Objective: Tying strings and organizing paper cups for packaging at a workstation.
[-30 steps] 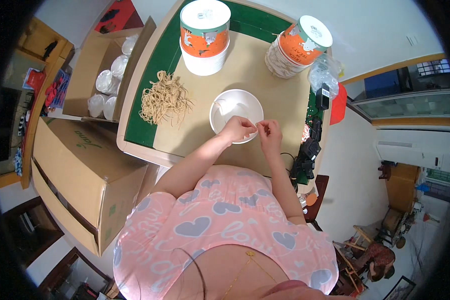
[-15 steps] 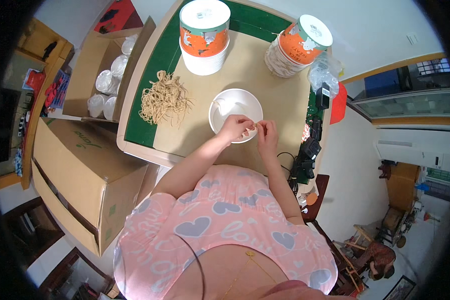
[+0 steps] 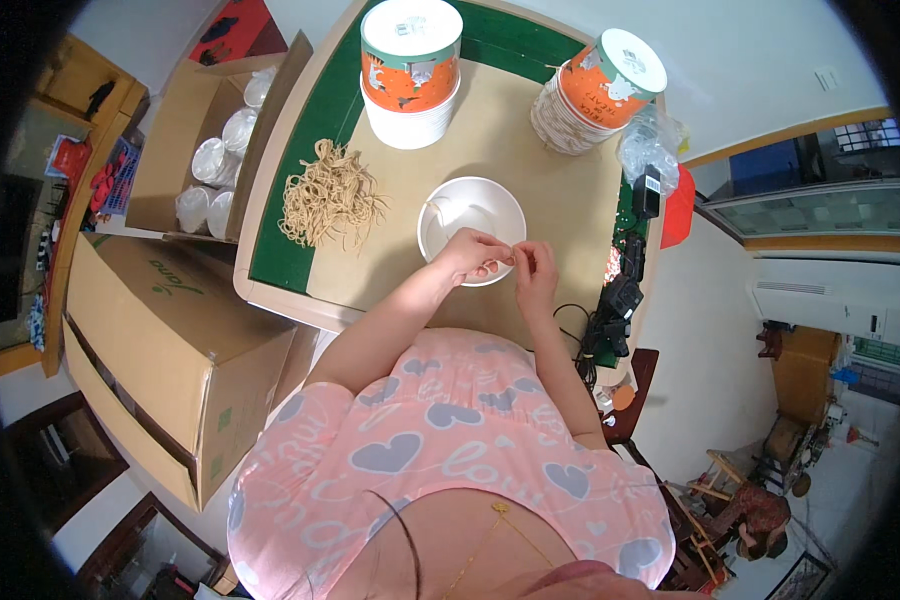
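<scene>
An open white paper bucket [image 3: 486,205] stands on the table in front of me, its mouth facing up. Inside its left rim shows a thin pale cord [image 3: 434,208]. My left hand [image 3: 475,256] reaches over the near rim, fingers curled and pinched on what looks like the cord. Right beside it, at the bucket's near right edge, my right hand [image 3: 535,270] is closed too, its fingertips meeting the left ones. The pinched bit between them is tiny and mostly hidden. Left of the bucket lies a loose heap of tan cords [image 3: 330,195].
Nested buckets, upside down with orange and green printing, form a left stack [image 3: 410,75] and a right stack [image 3: 600,95] at the back. Black power adapters [image 3: 620,300] and cables line the right edge. An open carton [image 3: 175,150] of wrapped white goods and a closed carton [image 3: 170,320] stand left.
Both hands keep almost the same place at the bucket's rim, with only a slight shift of the fingers. The bucket and the cord heap have stayed put.
</scene>
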A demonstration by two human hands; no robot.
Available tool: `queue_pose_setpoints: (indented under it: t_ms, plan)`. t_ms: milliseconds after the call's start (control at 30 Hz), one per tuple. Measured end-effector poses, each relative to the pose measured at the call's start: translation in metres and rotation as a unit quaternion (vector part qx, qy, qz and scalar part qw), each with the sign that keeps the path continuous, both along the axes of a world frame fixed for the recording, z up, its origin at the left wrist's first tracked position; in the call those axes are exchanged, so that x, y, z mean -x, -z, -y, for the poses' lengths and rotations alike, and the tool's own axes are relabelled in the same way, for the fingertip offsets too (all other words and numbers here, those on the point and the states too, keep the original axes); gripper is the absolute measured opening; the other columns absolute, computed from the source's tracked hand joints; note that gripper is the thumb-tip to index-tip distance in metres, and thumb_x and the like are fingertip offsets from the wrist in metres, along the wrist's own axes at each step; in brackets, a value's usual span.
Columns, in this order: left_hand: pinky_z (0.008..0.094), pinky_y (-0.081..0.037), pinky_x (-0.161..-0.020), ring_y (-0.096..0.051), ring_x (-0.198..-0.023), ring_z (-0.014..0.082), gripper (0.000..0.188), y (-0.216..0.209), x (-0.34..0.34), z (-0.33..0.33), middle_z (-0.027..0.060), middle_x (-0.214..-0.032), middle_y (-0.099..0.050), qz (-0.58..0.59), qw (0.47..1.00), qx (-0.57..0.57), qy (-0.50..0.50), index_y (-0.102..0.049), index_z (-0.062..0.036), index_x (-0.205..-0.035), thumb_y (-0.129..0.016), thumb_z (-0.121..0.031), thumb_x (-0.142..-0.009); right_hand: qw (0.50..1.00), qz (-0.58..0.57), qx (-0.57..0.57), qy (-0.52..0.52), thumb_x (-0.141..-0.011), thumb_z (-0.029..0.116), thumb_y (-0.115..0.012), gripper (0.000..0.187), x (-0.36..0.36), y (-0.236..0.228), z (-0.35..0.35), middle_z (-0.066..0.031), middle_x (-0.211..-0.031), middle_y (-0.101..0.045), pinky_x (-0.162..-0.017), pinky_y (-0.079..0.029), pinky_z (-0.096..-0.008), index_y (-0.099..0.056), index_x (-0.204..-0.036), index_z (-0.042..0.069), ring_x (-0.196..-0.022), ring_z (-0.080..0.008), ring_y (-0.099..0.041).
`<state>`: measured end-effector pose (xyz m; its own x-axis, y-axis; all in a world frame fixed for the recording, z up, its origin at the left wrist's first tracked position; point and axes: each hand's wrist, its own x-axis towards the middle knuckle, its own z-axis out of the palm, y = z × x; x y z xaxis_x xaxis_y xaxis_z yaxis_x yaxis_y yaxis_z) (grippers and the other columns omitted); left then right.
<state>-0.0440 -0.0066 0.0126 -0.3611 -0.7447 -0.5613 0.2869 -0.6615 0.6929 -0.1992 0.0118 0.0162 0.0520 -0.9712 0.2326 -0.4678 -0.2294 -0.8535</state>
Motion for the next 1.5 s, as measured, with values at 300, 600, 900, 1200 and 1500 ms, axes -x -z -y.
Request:
queue_pose_setpoints:
  t_ms: [300,600,900,1200,1500]
  plan:
    - [0.0185,-0.037,-0.044,-0.052,-0.056,0.0061,0.01,-0.013,0.001,-0.001,0.0045,-0.077,-0.065,0.109,0.994,0.025,-0.005,-0.064,-0.0017,-0.087,-0.064,-0.009,-0.08,0.997,-0.036,-0.07,0.001,-0.081,0.007,-0.062,0.013,0.005,-0.009,0.001,-0.0068,-0.085,-0.054,-0.059,-0.043,-0.0277,-0.06,-0.093,0.005,-0.066,-0.0179,-0.053]
    - [0.02,-0.041,-0.044,-0.053,-0.056,0.0065,0.011,-0.008,-0.003,-0.001,0.0021,-0.076,-0.062,0.103,0.993,0.056,-0.011,-0.064,-0.002,-0.088,-0.064,-0.009,-0.08,0.984,-0.165,-0.048,-0.051,-0.079,0.016,-0.065,0.017,0.0,-0.025,0.005,-0.0082,-0.091,-0.056,-0.071,-0.047,-0.0368,-0.061,-0.093,0.008,-0.083,-0.0263,-0.059]
    - [0.028,-0.051,-0.06,-0.063,-0.065,0.0154,0.009,0.014,-0.003,-0.007,0.0092,-0.074,-0.065,0.37,0.87,0.322,-0.043,-0.064,-0.0036,-0.085,-0.065,-0.009,-0.078,0.98,-0.178,-0.074,-0.041,-0.079,0.016,-0.064,0.01,-0.002,-0.025,0.009,-0.0085,-0.083,-0.056,-0.066,-0.047,-0.0364,-0.062,-0.083,0.007,-0.076,-0.0251,-0.06]
    - [0.0274,-0.05,-0.059,-0.061,-0.065,0.0135,0.015,0.009,-0.007,-0.004,0.007,-0.08,-0.065,0.327,0.92,0.215,-0.033,-0.061,-0.002,-0.092,-0.063,-0.009,-0.079,0.987,-0.152,-0.033,-0.037,-0.078,0.013,-0.065,0.009,0.0,-0.018,0.007,-0.007,-0.076,-0.053,-0.054,-0.042,-0.0316,-0.063,-0.083,0.006,-0.059,-0.0192,-0.052]
    - [0.0262,-0.05,-0.064,-0.062,-0.069,0.0131,0.016,0.003,-0.002,-0.006,0.0086,-0.079,-0.067,0.329,0.897,0.294,0.012,-0.065,-0.001,-0.094,-0.064,-0.009,-0.08,0.983,-0.164,-0.07,-0.042,-0.08,0.015,-0.064,0.011,-0.002,-0.031,0.006,-0.0084,-0.083,-0.055,-0.064,-0.047,-0.0358,-0.061,-0.086,0.007,-0.076,-0.0243,-0.06]
